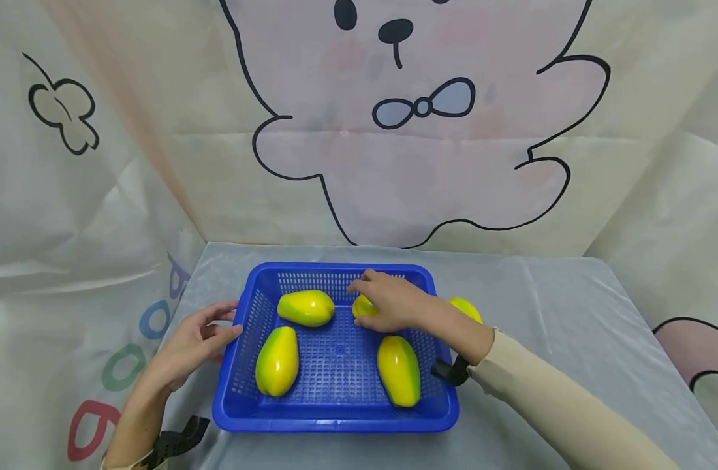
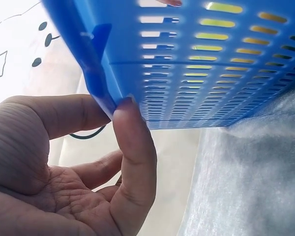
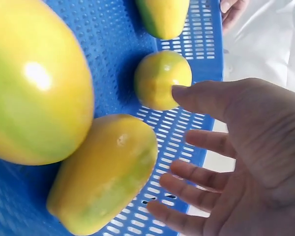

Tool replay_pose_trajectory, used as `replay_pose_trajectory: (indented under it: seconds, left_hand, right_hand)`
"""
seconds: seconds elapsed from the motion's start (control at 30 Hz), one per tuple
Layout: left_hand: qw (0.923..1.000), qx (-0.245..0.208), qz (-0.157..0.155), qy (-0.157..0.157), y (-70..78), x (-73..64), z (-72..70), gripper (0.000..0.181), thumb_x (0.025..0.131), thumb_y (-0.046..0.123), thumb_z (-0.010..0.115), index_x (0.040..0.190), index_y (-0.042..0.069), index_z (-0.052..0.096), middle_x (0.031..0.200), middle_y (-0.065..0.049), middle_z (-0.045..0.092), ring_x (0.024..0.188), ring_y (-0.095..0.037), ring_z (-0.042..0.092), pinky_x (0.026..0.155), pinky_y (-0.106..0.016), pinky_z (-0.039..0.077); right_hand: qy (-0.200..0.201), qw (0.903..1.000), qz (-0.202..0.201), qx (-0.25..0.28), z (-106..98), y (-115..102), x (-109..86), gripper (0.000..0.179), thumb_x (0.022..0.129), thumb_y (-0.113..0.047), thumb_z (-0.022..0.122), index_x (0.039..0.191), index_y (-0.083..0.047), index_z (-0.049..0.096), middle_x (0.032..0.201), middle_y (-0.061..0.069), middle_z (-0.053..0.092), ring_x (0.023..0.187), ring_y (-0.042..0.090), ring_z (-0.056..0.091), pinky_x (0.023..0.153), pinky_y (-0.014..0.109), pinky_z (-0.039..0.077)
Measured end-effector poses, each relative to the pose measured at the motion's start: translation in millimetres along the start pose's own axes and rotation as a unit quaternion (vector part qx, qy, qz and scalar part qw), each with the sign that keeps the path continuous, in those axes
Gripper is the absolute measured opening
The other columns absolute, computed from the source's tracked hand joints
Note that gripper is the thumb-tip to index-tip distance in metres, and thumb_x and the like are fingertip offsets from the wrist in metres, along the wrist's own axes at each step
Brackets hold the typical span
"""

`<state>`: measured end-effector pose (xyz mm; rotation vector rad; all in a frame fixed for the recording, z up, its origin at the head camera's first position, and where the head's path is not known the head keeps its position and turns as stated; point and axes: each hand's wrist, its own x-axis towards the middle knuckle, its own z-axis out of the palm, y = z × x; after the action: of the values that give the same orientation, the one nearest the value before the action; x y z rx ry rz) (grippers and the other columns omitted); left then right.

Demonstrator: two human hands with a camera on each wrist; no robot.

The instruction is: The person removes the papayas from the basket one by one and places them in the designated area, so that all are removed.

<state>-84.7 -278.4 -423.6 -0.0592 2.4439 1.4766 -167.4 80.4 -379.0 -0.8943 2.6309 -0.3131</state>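
Observation:
A blue plastic basket [image 1: 335, 423] holds several yellow-green papayas. Its left rim is pinched between the thumb and a finger of my left hand [image 1: 191, 343], as the left wrist view [image 2: 88, 167] shows. Over the back right of the basket, my right hand [image 1: 391, 302] reaches above a papaya [image 1: 363, 308], partly covering it in the head view. In the right wrist view, that papaya [image 3: 110, 177] lies beside the spread fingers, apart from them. Other papayas lie at back left [image 1: 306, 308], front left [image 1: 278, 362] and front right [image 1: 399, 371].
Outside the basket on the right, another yellow papaya [image 1: 466, 309] shows partly behind my right forearm. A grey cloth [image 1: 541, 313] covers the table. A printed backdrop [image 1: 453, 163] rises behind it, with more printed sheets at both sides.

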Motion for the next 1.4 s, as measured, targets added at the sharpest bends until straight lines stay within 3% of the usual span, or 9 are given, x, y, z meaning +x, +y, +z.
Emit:
replay_pose_trajectory:
  seconds: [0.2,0.43,0.63,0.8,1.0,1.2,1.4]
  left_hand:
    - [1.0000,0.007,-0.001,-0.001,2.4,1.9,-2.2,0.072,0.096,0.038,0.067,0.154,0.008,0.036,0.142,-0.023,0.052,0.093,-0.020,0.071,0.074,-0.035,0.064]
    - [1.0000,0.003,0.004,-0.009,3.4,4.6,1.6,0.071,0.096,0.036,0.067,0.154,0.008,0.037,0.141,-0.023,0.052,0.093,-0.020,0.070,0.074,-0.034,0.063]
    - [0.9999,-0.008,0.002,-0.010,0.4,-0.5,0.5,0.069,0.098,0.030,0.066,0.154,0.004,0.035,0.141,-0.026,0.051,0.089,-0.018,0.069,0.069,-0.032,0.062]
    - [0.9999,-0.009,0.003,-0.005,-0.2,-0.3,0.4,0.069,0.097,0.032,0.066,0.154,0.006,0.036,0.140,-0.025,0.051,0.088,-0.018,0.068,0.069,-0.032,0.062]
    - [0.9999,-0.012,-0.002,-0.006,-0.7,1.1,0.7,0.068,0.096,0.033,0.067,0.153,0.008,0.038,0.139,-0.024,0.052,0.088,-0.020,0.069,0.070,-0.033,0.062]
    - [0.9998,-0.015,0.004,-0.011,-1.2,1.6,-0.4,0.069,0.097,0.031,0.067,0.153,0.006,0.036,0.139,-0.025,0.051,0.088,-0.018,0.069,0.069,-0.033,0.062]
    - [0.9998,-0.016,0.008,-0.013,-1.3,1.4,-1.0,0.070,0.097,0.030,0.066,0.154,0.004,0.034,0.141,-0.025,0.051,0.089,-0.016,0.070,0.070,-0.032,0.062]
  right_hand:
    - [-0.030,0.9995,0.012,-0.006,-3,0,10.7,0.056,0.092,-0.039,0.071,0.143,-0.021,0.056,0.137,0.010,0.058,0.105,0.021,0.060,0.097,0.046,0.054]
    - [-0.038,0.9987,0.032,0.008,6,7,10.1,0.056,0.091,-0.036,0.073,0.143,-0.022,0.055,0.147,0.010,0.054,0.128,0.028,0.057,0.110,0.053,0.047]
    - [-0.044,0.9987,0.015,0.023,10,8,12.2,0.059,0.089,-0.028,0.076,0.143,-0.018,0.055,0.150,0.012,0.052,0.135,0.030,0.053,0.114,0.052,0.044]
    - [-0.061,0.9977,0.027,0.008,12,5,13.7,0.063,0.088,-0.028,0.078,0.144,-0.014,0.055,0.148,0.012,0.054,0.134,0.029,0.053,0.116,0.049,0.043]
    - [-0.093,0.9945,0.045,-0.018,13,4,10.5,0.068,0.085,-0.021,0.080,0.147,-0.018,0.052,0.149,0.011,0.054,0.134,0.028,0.053,0.116,0.048,0.043]
    - [-0.088,0.9952,0.039,-0.019,16,5,10.0,0.071,0.088,-0.022,0.077,0.152,-0.019,0.045,0.153,0.010,0.051,0.140,0.029,0.049,0.119,0.048,0.040]
    - [-0.071,0.9970,0.029,-0.014,19,6,10.5,0.068,0.087,-0.026,0.078,0.148,-0.020,0.048,0.147,0.008,0.055,0.126,0.024,0.058,0.110,0.045,0.048]
